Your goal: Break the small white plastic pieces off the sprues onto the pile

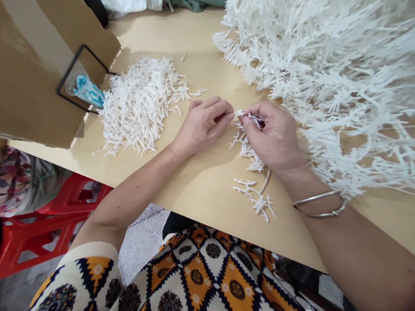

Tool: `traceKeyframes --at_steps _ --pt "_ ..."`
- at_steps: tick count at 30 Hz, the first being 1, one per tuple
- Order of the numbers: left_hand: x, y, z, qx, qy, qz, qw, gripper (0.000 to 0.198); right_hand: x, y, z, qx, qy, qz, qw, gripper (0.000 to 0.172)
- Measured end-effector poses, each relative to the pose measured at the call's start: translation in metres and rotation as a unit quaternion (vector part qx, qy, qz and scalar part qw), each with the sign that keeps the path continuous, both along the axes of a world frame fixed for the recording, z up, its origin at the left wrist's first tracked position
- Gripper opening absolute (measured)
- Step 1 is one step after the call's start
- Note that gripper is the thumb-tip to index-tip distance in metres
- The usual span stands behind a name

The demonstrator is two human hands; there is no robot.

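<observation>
My left hand point(203, 124) and my right hand point(276, 138) meet over the tan table point(202, 184), both pinched on a white plastic branched strip point(253, 159). The strip trails from my fingertips down under my right palm to the table's near edge. A small heap of separated white plastic pieces point(140, 103) lies left of my left hand. A very large tangled mass of white branched strips point(337, 73) fills the right side, touching my right wrist. A silver bangle point(321, 206) circles that wrist.
An open cardboard box point(24, 69) with a black wire frame stands at the far left, a blue-white item point(88, 90) beside it. Cloth lies at the table's far edge. A red plastic stool point(54, 220) and another person's patterned clothing are at the lower left.
</observation>
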State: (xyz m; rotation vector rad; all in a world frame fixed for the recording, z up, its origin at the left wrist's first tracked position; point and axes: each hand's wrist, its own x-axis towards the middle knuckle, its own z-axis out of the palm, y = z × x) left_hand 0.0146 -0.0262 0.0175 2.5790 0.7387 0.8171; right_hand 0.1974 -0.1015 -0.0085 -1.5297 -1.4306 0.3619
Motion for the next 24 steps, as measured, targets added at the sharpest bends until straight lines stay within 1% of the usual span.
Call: traceKeyframes --at_steps 4,9,11,14,15,16,17,18,19,21,23,24 --pt "0.001 0.0 -0.001 -0.013 0.011 -0.031 0.999 0.024 -0.003 0.001 0.0 -0.02 -0.037 -0.038 0.998 0.006" --pt "0.0 -0.001 0.001 -0.008 0.03 -0.039 0.999 0.027 -0.008 0.004 0.002 -0.042 -0.073 -0.05 0.995 0.008" --pt "0.002 -0.007 0.004 -0.018 0.026 -0.076 0.997 0.032 -0.004 0.007 0.003 -0.05 -0.081 -0.059 0.994 0.009" --pt "0.007 -0.017 0.005 -0.023 0.027 -0.155 0.987 0.033 0.012 0.011 0.002 -0.037 -0.077 -0.086 0.993 0.009" --pt "0.008 -0.018 0.004 -0.021 0.025 -0.159 0.987 0.032 0.017 0.012 0.001 -0.028 -0.072 -0.092 0.993 0.008" --pt "0.009 -0.017 0.002 -0.018 0.019 -0.138 0.99 0.032 0.022 0.013 -0.001 -0.02 -0.066 -0.092 0.993 0.007" --pt "0.008 -0.013 -0.001 -0.017 0.008 -0.093 0.995 0.032 0.026 0.013 -0.003 -0.013 -0.058 -0.087 0.994 0.004" --pt "0.006 -0.007 -0.005 -0.016 -0.01 -0.029 0.999 0.032 0.028 0.013 -0.005 -0.009 -0.048 -0.079 0.996 0.001" --pt "0.003 0.001 -0.009 -0.015 -0.029 0.045 0.998 0.032 0.029 0.013 -0.006 -0.005 -0.035 -0.067 0.997 0.006" --pt "-0.007 0.019 -0.018 -0.01 -0.08 0.184 0.98 0.029 0.027 0.011 -0.009 0.004 -0.002 -0.034 0.999 0.019" --pt "-0.017 0.035 -0.023 -0.008 -0.131 0.268 0.954 0.025 0.023 0.009 -0.009 0.016 0.031 0.006 0.999 0.032" --pt "-0.02 0.039 -0.024 -0.01 -0.138 0.288 0.948 0.03 0.021 0.008 -0.008 0.023 0.046 0.026 0.998 0.037"
